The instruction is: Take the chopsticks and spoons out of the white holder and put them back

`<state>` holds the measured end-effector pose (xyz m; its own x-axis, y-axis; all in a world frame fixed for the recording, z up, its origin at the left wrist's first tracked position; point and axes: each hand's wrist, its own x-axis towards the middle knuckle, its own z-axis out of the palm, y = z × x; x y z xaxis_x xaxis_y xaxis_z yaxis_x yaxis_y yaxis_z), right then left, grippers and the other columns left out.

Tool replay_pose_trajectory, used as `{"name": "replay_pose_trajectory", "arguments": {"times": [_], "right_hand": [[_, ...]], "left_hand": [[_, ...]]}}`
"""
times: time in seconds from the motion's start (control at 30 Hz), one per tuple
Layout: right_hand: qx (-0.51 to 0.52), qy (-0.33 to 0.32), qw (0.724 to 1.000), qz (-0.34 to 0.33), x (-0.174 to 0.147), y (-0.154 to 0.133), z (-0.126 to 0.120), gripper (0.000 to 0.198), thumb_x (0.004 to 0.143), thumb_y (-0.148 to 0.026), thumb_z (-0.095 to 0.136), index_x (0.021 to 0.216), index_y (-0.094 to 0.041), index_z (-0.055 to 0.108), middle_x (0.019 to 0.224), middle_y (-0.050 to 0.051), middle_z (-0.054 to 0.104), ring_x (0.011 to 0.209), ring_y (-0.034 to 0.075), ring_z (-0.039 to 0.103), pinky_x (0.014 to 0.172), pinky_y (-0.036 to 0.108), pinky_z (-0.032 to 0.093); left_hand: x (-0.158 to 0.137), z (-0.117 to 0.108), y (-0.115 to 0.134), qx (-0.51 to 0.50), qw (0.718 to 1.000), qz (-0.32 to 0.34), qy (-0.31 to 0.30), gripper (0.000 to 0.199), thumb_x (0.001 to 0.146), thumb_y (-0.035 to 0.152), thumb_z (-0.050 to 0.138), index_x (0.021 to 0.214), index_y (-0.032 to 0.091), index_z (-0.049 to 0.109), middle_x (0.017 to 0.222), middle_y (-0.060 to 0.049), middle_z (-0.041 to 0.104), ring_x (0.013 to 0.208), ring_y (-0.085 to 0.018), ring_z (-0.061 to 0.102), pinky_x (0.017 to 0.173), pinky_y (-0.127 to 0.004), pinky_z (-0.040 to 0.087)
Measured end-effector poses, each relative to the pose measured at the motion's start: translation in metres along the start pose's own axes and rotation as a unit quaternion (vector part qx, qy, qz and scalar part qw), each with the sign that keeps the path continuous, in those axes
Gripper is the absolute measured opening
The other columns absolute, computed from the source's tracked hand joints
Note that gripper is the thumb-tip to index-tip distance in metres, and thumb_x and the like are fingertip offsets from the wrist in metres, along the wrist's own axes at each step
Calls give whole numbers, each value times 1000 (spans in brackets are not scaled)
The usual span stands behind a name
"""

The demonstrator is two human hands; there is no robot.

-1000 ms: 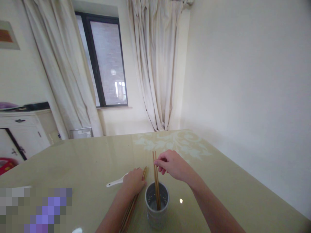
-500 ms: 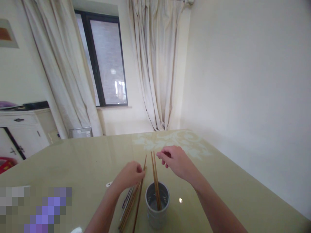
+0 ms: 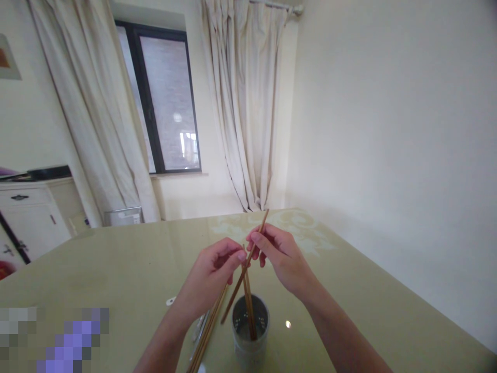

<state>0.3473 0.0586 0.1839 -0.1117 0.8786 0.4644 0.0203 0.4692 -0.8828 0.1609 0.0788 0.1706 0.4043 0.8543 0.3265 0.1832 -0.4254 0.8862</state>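
Note:
One brown chopstick slants above the table, its upper end tipped to the right. My right hand pinches it near that upper end between thumb and fingers. Around its middle, the thumb and fingertips of my left hand are closed on it as well. Below, a grey cup stands upright with a few chopsticks leaning inside; their tops are partly behind my fingers. More chopsticks lie in a bundle left of the cup, beside some shiny metal utensils, partly covered by my left forearm.
The greenish glossy table reaches toward a wall on the right and curtains at the back. A small white object lies left of my left wrist. A white cabinet stands at far left.
My left hand has lifted a chopstick from the bundle and moved right, up to my right hand. My right hand, previously holding nothing, now grips that chopstick's upper part.

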Motion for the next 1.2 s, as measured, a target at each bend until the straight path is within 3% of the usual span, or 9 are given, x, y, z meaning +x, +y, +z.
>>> {"name": "replay_pose_trajectory", "arguments": {"times": [0.13, 0.23, 0.33, 0.5, 0.6, 0.8, 0.97, 1.1, 1.2], "right_hand": [[-19, 40, 999, -5, 3, -8, -22, 30, 97, -47, 66, 92, -17, 69, 82, 3, 69, 66, 13, 64, 61, 25, 53], [-79, 15, 997, 11, 3, -8, -31, 28, 99, -43, 65, 89, -17, 69, 77, 2, 68, 64, 13, 62, 60, 25, 50], [-132, -28, 990, 40, 3, -4, -29, 25, 99, -38, 62, 88, -17, 70, 75, 1, 69, 64, 13, 62, 61, 24, 49], [-178, -81, 977, 90, 4, 7, -18, 16, 96, -27, 61, 88, -17, 71, 74, 1, 71, 62, 13, 64, 62, 23, 51], [-207, -112, 964, 120, 5, 17, -14, 26, 98, -27, 56, 78, -18, 68, 75, 3, 74, 62, 13, 68, 60, 23, 50], [-260, -151, 945, 130, 6, 34, -9, 33, 101, -29, 53, 72, -18, 66, 76, 5, 78, 60, 14, 72, 57, 22, 46], [-285, -156, 936, 133, 5, 39, -5, 32, 100, -27, 53, 73, -17, 68, 72, 3, 77, 57, 13, 71, 59, 22, 46], [-307, -161, 927, 145, 6, 34, -8, 32, 100, -29, 56, 74, -17, 71, 72, 4, 76, 58, 15, 71, 56, 23, 45], [-353, -87, 925, 111, 7, 22, -12, 29, 100, -34, 60, 83, -18, 77, 75, 5, 77, 64, 17, 71, 63, 26, 47]], "left_hand": [[7, -22, -44, 189, 981, -51, 12, 33, 97, 45, 50, 83, 20, 67, 77, -2, 71, 68, -16, 63, 63, -26, 44], [7, -26, -86, 370, 916, -132, -84, 12, 87, 26, 60, 83, 21, 70, 90, -5, 76, 88, -21, 69, 75, -29, 46], [3, -15, -114, 446, 860, -195, -153, 16, 80, 18, 64, 92, 23, 73, 103, -5, 77, 98, -23, 71, 78, -29, 46], [2, 3, -122, 480, 837, -217, -149, 18, 79, 17, 65, 94, 22, 71, 107, -10, 77, 102, -28, 72, 78, -33, 48], [2, 5, -120, 488, 832, -222, -142, 17, 79, 21, 65, 95, 22, 70, 108, -11, 77, 103, -29, 72, 79, -34, 49], [-1, 12, -121, 484, 837, -215, -138, 14, 82, 29, 64, 93, 22, 69, 102, -10, 77, 97, -29, 74, 78, -35, 50], [2, 6, -123, 440, 867, -193, -133, 9, 82, 27, 62, 78, 20, 66, 86, -9, 77, 86, -27, 74, 72, -32, 49], [8, -20, -105, 277, 936, -187, -110, 24, 89, 39, 54, 79, 19, 61, 71, -4, 74, 58, -17, 66, 54, -27, 44], [10, -34, -73, 112, 986, -122, -37, 34, 89, 52, 57, 86, 18, 62, 74, -4, 74, 52, -13, 57, 49, -24, 41]]}}
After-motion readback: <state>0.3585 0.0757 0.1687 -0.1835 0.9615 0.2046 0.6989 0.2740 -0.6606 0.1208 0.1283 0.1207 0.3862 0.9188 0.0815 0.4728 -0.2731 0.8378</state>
